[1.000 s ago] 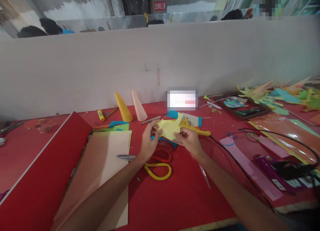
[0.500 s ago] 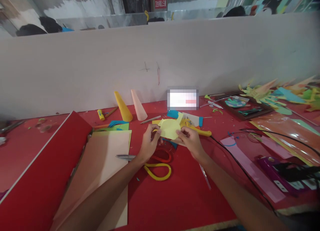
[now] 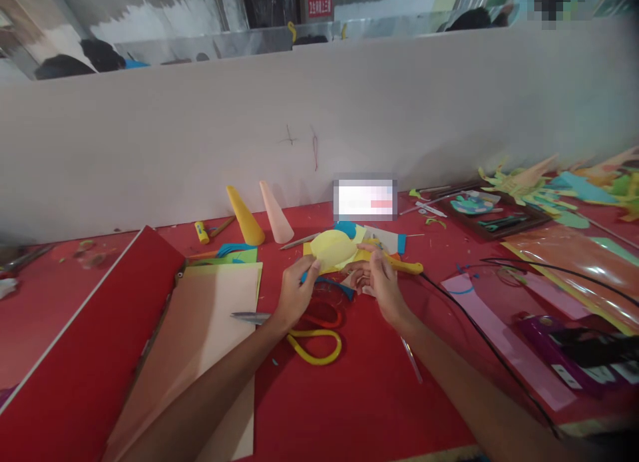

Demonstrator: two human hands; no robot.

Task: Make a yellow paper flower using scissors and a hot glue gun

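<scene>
- Pinching the yellow paper point(image 3: 333, 249) at its near left edge, your left hand point(image 3: 295, 285) is closed narrow. Paper is held above the middle of the red table point(image 3: 359, 395), over other scraps.
- Your right hand point(image 3: 377, 275) is at the paper's right side, fingers part curled; can't tell whether it grips anything.
- Scraps point(image 3: 347, 229) under the paper: overlapping, partly covered, outlines unclear.
- Scissors point(image 3: 252, 317) run under your left wrist; blades out one side, red and yellow loops the other.
- Yellow-handled tool point(image 3: 409, 267), black cord attached; its front end is lost behind your right hand and the scraps.
- Pixelated block point(image 3: 365, 197) by the white partition point(image 3: 200, 136), content unreadable. Heads beyond show only as dark tops.
- Dark tray point(image 3: 536, 221) to the right: multicoloured flat piece and dark slim tools inside.
- Glossy clear plastic point(image 3: 579, 249) over an orange sheet.
- Purple case point(image 3: 542, 335), black item point(image 3: 594, 345) across it, both cut off at the edge.
- Pale sheets point(image 3: 224, 302): flat, matte, stacked, partly under your left forearm, beside a slanted red panel point(image 3: 94, 329).
- Yellow cone point(image 3: 245, 219) and pink cone point(image 3: 277, 216): smooth, narrow tips up, leaning left.
</scene>
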